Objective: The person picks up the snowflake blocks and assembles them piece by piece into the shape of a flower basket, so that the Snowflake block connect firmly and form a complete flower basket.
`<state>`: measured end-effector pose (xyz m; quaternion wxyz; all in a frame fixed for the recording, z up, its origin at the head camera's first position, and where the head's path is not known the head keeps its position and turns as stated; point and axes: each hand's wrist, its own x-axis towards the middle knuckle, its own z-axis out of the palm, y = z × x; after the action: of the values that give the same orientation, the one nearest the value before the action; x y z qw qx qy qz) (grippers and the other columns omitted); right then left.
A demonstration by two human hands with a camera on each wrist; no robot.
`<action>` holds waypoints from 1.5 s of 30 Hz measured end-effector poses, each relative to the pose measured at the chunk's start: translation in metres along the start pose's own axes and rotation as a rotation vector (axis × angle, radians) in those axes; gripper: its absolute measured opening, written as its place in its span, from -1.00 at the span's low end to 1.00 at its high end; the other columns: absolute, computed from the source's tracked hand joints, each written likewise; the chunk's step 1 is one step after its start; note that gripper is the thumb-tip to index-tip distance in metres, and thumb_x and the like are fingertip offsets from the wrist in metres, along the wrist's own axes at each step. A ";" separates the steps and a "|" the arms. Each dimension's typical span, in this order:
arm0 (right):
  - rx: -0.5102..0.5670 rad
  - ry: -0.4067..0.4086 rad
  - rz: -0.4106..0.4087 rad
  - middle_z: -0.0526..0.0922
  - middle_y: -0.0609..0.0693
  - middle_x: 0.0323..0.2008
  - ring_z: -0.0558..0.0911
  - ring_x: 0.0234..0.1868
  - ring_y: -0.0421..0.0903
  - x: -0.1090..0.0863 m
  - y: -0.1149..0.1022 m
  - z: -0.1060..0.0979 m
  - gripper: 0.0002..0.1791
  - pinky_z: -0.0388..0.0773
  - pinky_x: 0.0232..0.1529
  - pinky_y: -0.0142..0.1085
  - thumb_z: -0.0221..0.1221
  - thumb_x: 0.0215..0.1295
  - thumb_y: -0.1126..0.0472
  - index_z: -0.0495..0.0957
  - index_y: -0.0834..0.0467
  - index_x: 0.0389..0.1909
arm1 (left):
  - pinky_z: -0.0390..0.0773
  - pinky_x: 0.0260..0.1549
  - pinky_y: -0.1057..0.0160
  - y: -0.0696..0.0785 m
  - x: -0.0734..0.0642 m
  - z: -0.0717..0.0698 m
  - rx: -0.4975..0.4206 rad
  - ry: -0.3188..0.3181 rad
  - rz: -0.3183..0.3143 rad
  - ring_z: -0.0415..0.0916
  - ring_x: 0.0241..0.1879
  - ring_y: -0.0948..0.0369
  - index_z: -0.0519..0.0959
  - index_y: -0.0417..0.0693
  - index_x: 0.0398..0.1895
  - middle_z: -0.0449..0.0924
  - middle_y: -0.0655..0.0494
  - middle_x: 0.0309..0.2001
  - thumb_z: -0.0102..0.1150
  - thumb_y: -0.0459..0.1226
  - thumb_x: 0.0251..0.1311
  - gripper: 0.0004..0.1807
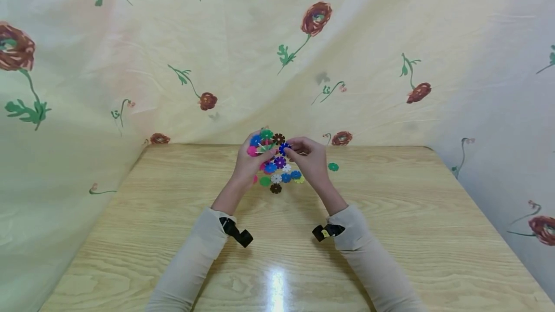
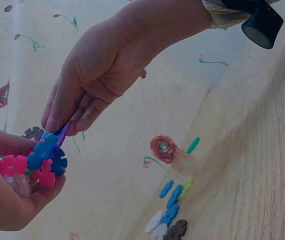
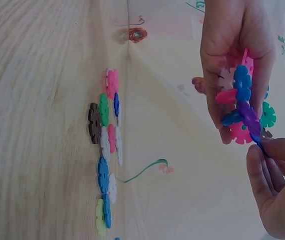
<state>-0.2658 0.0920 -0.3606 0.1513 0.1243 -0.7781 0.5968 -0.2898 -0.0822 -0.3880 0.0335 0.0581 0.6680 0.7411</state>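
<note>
Raised over the table, my left hand [image 1: 249,162] grips a cluster of interlocked flower-shaped plastic discs [image 2: 43,152] in pink, blue, green, purple and brown. My right hand [image 1: 311,158] pinches a dark blue notched disc [image 1: 284,149] between thumb and fingers at the cluster's near side. In the right wrist view, this blue disc [image 3: 255,140] touches the purple disc [image 3: 248,117] of the cluster; whether their slots are joined I cannot tell. The left palm and fingers partly hide the cluster.
Below the hands, several loose discs lie on the wooden table [image 1: 390,235], among them a brown disc [image 1: 275,188], a green disc [image 1: 265,181] and a blue disc [image 1: 296,175]. Another green disc [image 1: 333,166] lies apart at the right. Floral cloth [image 1: 243,52] hangs behind the table.
</note>
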 end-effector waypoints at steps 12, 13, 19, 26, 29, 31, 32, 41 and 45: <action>0.017 0.044 -0.039 0.70 0.44 -0.29 0.69 -0.30 0.34 -0.010 -0.018 0.004 -0.84 0.72 -0.33 -0.37 0.30 0.27 0.50 0.66 0.51 -0.17 | 0.62 0.19 0.03 0.005 -0.008 0.002 0.069 0.024 0.057 0.59 0.21 0.01 0.47 0.17 0.33 0.58 -0.01 0.22 0.35 -0.25 0.31 -0.47; 0.017 0.045 -0.038 0.70 0.44 -0.29 0.69 -0.30 0.34 -0.010 -0.018 0.005 -0.84 0.72 -0.33 -0.37 0.30 0.27 0.50 0.66 0.51 -0.17 | 0.62 0.19 0.03 0.005 -0.009 0.002 0.070 0.025 0.057 0.59 0.21 0.01 0.47 0.17 0.33 0.59 -0.01 0.21 0.35 -0.25 0.31 -0.46; 0.016 0.042 -0.022 0.70 0.43 -0.28 0.70 -0.29 0.34 -0.003 0.003 0.007 -0.84 0.73 -0.33 -0.33 0.30 0.28 0.48 0.67 0.50 -0.16 | 0.64 0.16 0.06 0.007 -0.009 0.001 0.049 0.018 0.051 0.60 0.19 0.03 0.47 0.15 0.33 0.59 0.00 0.20 0.36 -0.27 0.30 -0.46; 0.047 0.024 -0.030 0.71 0.37 -0.26 0.70 -0.39 -0.04 0.002 0.020 0.006 -0.79 0.69 -0.34 -0.46 0.37 0.27 0.35 0.70 0.39 -0.13 | 0.56 0.24 -0.08 0.009 -0.008 -0.003 -0.008 -0.016 -0.042 0.56 0.22 0.01 0.46 0.24 0.33 0.58 0.04 0.22 0.29 -0.15 0.37 -0.51; 0.014 0.010 -0.037 0.73 0.31 -0.24 0.69 -0.33 -0.08 0.002 0.020 0.004 -0.76 0.67 -0.28 -0.48 0.38 0.28 0.27 0.71 0.32 -0.11 | 0.49 0.30 -0.13 0.011 -0.007 -0.005 -0.035 -0.029 -0.092 0.53 0.27 -0.01 0.43 0.26 0.35 0.55 0.04 0.24 0.19 -0.07 0.44 -0.55; -0.031 -0.001 -0.055 0.74 0.24 -0.20 0.70 -0.24 -0.06 0.002 0.019 0.003 -0.73 0.69 -0.21 -0.41 0.38 0.30 0.21 0.71 0.27 -0.06 | 0.45 0.34 -0.11 0.012 -0.008 -0.005 -0.053 -0.033 -0.109 0.51 0.29 0.00 0.42 0.24 0.37 0.54 0.03 0.25 0.11 -0.04 0.48 -0.56; -0.053 -0.008 -0.072 0.74 0.21 -0.15 0.69 -0.18 -0.04 0.002 0.018 0.002 -0.71 0.70 -0.15 -0.36 0.38 0.30 0.19 0.70 0.25 -0.02 | 0.44 0.36 -0.07 0.013 -0.007 -0.006 -0.072 -0.037 -0.112 0.51 0.29 0.00 0.42 0.21 0.37 0.54 0.02 0.25 0.07 -0.04 0.51 -0.57; -0.286 -0.200 -0.468 0.58 0.14 0.27 0.48 0.36 0.11 0.001 0.016 0.000 -0.32 0.47 0.35 0.09 0.57 0.00 0.19 0.62 0.17 0.21 | 0.62 -0.12 0.38 0.019 -0.007 -0.006 -0.208 -0.088 -0.144 0.56 -0.16 0.25 0.40 -0.02 0.26 0.51 0.09 -0.07 -0.14 -0.09 0.60 -0.66; -0.422 -0.249 -0.708 0.59 0.22 0.25 0.47 0.37 0.23 0.002 0.020 0.003 -0.25 0.44 0.39 0.05 0.63 -0.14 0.20 0.63 0.23 0.18 | 0.58 -0.20 0.41 0.020 -0.006 -0.005 -0.209 -0.125 -0.165 0.50 -0.20 0.29 0.38 0.01 0.31 0.45 0.17 -0.14 -0.19 -0.08 0.61 -0.62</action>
<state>-0.2751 0.0942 -0.3786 0.2736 0.4211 -0.8048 0.3163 -0.2838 -0.0901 -0.3687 0.1420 0.0453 0.5861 0.7964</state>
